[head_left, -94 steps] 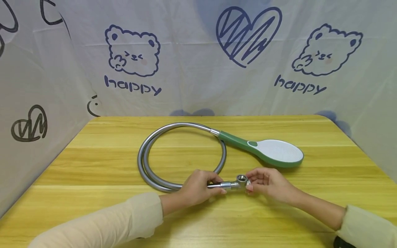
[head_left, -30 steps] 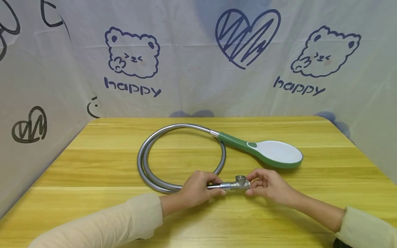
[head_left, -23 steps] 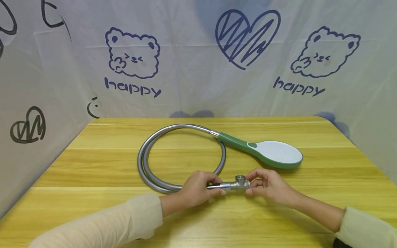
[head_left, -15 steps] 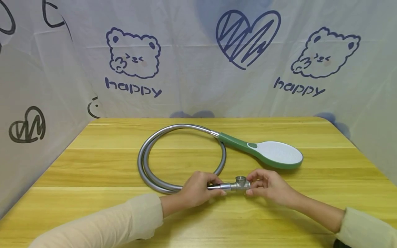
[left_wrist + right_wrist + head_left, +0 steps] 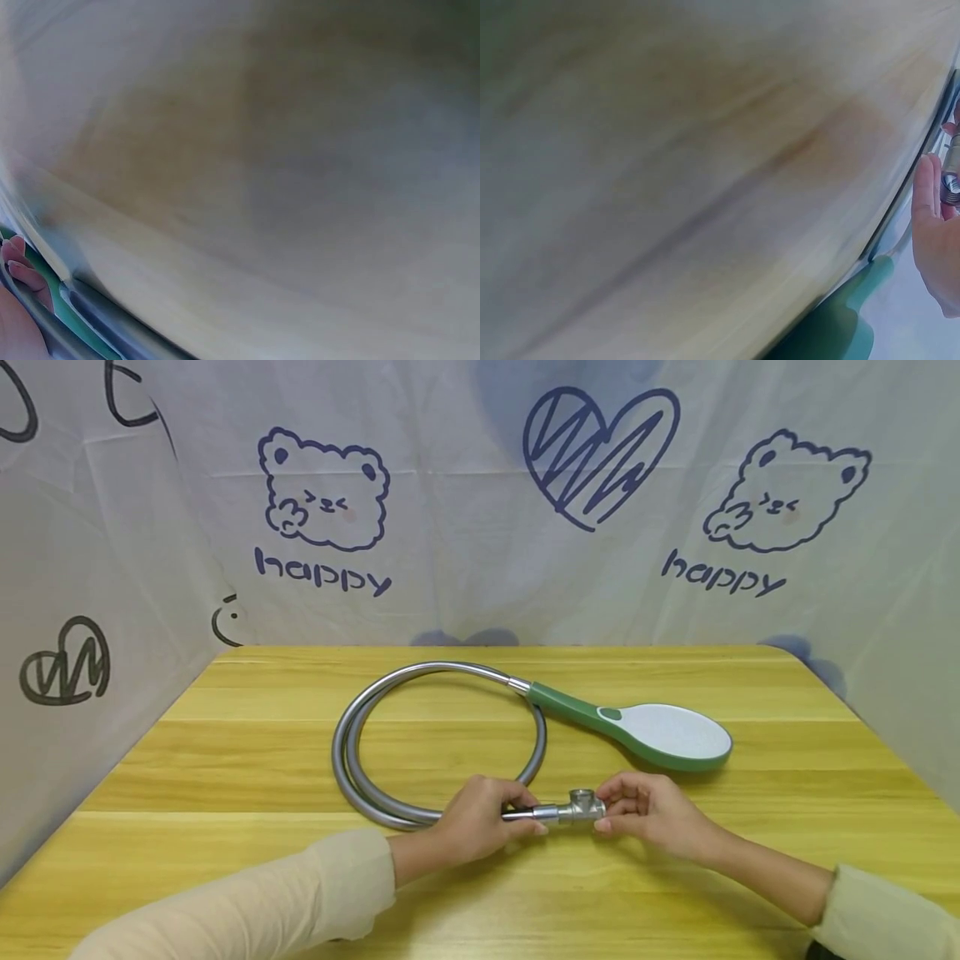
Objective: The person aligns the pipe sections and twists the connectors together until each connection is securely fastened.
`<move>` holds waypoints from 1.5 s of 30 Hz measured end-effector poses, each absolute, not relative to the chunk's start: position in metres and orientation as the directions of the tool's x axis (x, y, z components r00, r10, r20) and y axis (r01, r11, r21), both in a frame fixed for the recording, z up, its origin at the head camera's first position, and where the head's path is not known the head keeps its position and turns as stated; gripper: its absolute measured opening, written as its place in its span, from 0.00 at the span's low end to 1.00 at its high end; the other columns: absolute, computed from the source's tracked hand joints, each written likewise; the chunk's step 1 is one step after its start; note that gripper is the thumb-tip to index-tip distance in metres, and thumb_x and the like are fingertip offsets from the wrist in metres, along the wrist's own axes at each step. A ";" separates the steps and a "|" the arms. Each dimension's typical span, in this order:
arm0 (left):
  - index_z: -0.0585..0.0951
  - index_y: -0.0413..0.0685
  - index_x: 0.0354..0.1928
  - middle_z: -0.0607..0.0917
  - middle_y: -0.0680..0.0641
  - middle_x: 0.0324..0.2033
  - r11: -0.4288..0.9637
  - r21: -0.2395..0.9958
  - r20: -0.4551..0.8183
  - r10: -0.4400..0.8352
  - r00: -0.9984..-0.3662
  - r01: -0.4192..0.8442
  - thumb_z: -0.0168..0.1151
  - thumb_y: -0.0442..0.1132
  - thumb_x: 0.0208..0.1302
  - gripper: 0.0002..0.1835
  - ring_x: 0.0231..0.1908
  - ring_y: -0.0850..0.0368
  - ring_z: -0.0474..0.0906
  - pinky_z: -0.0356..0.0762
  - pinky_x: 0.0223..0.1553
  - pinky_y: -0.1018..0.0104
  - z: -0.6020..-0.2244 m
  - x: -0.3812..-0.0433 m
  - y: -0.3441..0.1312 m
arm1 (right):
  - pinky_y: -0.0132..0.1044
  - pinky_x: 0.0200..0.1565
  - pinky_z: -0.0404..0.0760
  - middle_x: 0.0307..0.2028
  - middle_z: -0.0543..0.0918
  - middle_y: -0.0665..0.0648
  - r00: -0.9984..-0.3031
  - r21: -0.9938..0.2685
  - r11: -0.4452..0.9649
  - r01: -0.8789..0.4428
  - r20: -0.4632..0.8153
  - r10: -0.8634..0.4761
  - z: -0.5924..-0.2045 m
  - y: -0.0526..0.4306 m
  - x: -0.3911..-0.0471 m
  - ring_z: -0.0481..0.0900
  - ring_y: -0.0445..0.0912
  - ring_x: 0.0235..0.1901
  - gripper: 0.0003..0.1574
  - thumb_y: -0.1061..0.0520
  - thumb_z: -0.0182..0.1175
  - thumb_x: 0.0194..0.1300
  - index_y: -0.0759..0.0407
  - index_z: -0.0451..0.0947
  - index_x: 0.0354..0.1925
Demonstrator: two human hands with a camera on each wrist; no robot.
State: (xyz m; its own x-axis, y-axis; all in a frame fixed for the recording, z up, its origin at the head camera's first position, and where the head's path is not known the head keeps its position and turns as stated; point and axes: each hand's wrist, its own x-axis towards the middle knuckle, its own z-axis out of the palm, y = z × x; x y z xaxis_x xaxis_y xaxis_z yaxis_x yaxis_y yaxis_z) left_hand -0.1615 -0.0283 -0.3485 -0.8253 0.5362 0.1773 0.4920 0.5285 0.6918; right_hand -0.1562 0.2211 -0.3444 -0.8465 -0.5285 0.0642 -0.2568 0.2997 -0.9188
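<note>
Likely springy along the hose (image 5: 340, 745), pinched near one end by the left hand (image 5: 476, 817), coiled beyond; light at the shower head (image 5: 671, 733), past the right hand (image 5: 660, 814); hard, slick at the metal tee (image 5: 581, 810) between, best held at its outer end, pinched by the latter.

Lt-cream slvs (image 5: 232, 897) w/ wide cuffs (image 5: 356, 878)

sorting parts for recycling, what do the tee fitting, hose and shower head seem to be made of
Tee fitting: probably metal, silvery with bright highlights.
Hose: smooth, grey and glossy; perhaps plastic-covered, though metal is possible.
Shower head: likely plastic, given its even green and white colouring.
</note>
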 end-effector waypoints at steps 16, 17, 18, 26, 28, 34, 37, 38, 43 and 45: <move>0.84 0.44 0.32 0.85 0.51 0.24 0.532 0.682 0.186 0.537 -0.823 0.501 0.70 0.41 0.51 0.09 0.17 0.73 0.63 0.62 0.17 0.78 -0.348 -0.161 -0.029 | 0.33 0.37 0.82 0.38 0.78 0.75 -0.836 -0.944 0.249 -0.214 0.046 -0.546 -0.345 0.222 -0.156 0.82 0.37 0.34 0.23 0.64 0.60 0.60 0.84 0.68 0.46; 0.84 0.44 0.33 0.85 0.52 0.24 0.531 0.684 0.187 0.536 -0.823 0.501 0.70 0.41 0.51 0.09 0.17 0.73 0.63 0.62 0.17 0.78 -0.348 -0.161 -0.029 | 0.34 0.38 0.82 0.38 0.78 0.76 -0.831 -0.949 0.233 -0.212 0.050 -0.553 -0.346 0.222 -0.156 0.83 0.38 0.34 0.23 0.65 0.59 0.61 0.84 0.67 0.46; 0.84 0.44 0.33 0.85 0.52 0.24 0.530 0.683 0.189 0.537 -0.822 0.502 0.70 0.41 0.51 0.09 0.17 0.73 0.63 0.62 0.16 0.78 -0.348 -0.161 -0.029 | 0.35 0.38 0.82 0.38 0.77 0.76 -0.827 -0.953 0.216 -0.212 0.057 -0.559 -0.346 0.222 -0.156 0.83 0.39 0.34 0.23 0.65 0.58 0.62 0.85 0.66 0.46; 0.84 0.44 0.32 0.85 0.51 0.24 0.525 0.686 0.196 0.533 -0.823 0.504 0.70 0.41 0.51 0.09 0.16 0.74 0.63 0.63 0.16 0.78 -0.347 -0.161 -0.028 | 0.37 0.38 0.82 0.36 0.77 0.72 -0.814 -0.967 0.140 -0.211 0.095 -0.573 -0.347 0.220 -0.156 0.83 0.42 0.34 0.21 0.67 0.55 0.63 0.85 0.63 0.46; 0.84 0.44 0.32 0.85 0.51 0.24 0.527 0.688 0.191 0.532 -0.825 0.499 0.70 0.41 0.51 0.09 0.16 0.73 0.64 0.63 0.17 0.78 -0.347 -0.161 -0.028 | 0.37 0.37 0.82 0.36 0.77 0.72 -0.817 -0.966 0.142 -0.214 0.097 -0.568 -0.347 0.220 -0.156 0.83 0.42 0.34 0.20 0.68 0.55 0.63 0.85 0.63 0.46; 0.84 0.44 0.32 0.85 0.51 0.24 0.523 0.690 0.195 0.532 -0.824 0.501 0.70 0.41 0.51 0.09 0.16 0.73 0.65 0.63 0.16 0.77 -0.346 -0.161 -0.028 | 0.37 0.36 0.82 0.35 0.77 0.73 -0.824 -0.961 0.160 -0.227 0.101 -0.557 -0.347 0.220 -0.156 0.84 0.43 0.32 0.19 0.68 0.54 0.64 0.85 0.64 0.46; 0.84 0.43 0.32 0.85 0.50 0.24 0.518 0.688 0.205 0.533 -0.821 0.508 0.70 0.41 0.51 0.09 0.15 0.73 0.65 0.63 0.16 0.77 -0.345 -0.161 -0.029 | 0.38 0.35 0.83 0.34 0.77 0.74 -0.824 -0.958 0.166 -0.232 0.103 -0.558 -0.346 0.220 -0.156 0.84 0.44 0.31 0.18 0.68 0.53 0.65 0.85 0.64 0.46; 0.84 0.43 0.32 0.85 0.50 0.24 0.516 0.690 0.205 0.533 -0.821 0.508 0.70 0.41 0.51 0.09 0.15 0.73 0.65 0.63 0.15 0.77 -0.345 -0.161 -0.029 | 0.38 0.35 0.83 0.34 0.77 0.75 -0.823 -0.957 0.169 -0.235 0.104 -0.558 -0.346 0.220 -0.156 0.84 0.44 0.31 0.18 0.68 0.52 0.65 0.84 0.64 0.46; 0.84 0.43 0.33 0.86 0.50 0.24 0.516 0.691 0.202 0.534 -0.821 0.506 0.70 0.41 0.51 0.10 0.14 0.73 0.64 0.62 0.15 0.78 -0.346 -0.163 -0.028 | 0.40 0.33 0.83 0.33 0.77 0.76 -0.821 -0.953 0.183 -0.242 0.101 -0.562 -0.346 0.220 -0.157 0.84 0.43 0.29 0.17 0.67 0.51 0.66 0.84 0.64 0.46; 0.84 0.43 0.33 0.86 0.50 0.24 0.518 0.683 0.209 0.536 -0.818 0.514 0.70 0.41 0.51 0.10 0.15 0.72 0.64 0.62 0.15 0.77 -0.346 -0.163 -0.028 | 0.40 0.33 0.83 0.33 0.78 0.75 -0.816 -0.955 0.176 -0.239 0.099 -0.570 -0.346 0.220 -0.158 0.84 0.43 0.29 0.18 0.66 0.51 0.66 0.83 0.64 0.46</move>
State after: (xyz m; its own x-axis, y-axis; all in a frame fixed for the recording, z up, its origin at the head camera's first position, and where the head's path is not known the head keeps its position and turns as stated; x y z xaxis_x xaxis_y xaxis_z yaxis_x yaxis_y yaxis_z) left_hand -0.1628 -0.0284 -0.3463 -0.8177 0.5365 0.2087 0.5144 0.5183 0.6832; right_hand -0.1576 0.2195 -0.3464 -0.8159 -0.5696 0.0991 -0.2387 0.1759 -0.9550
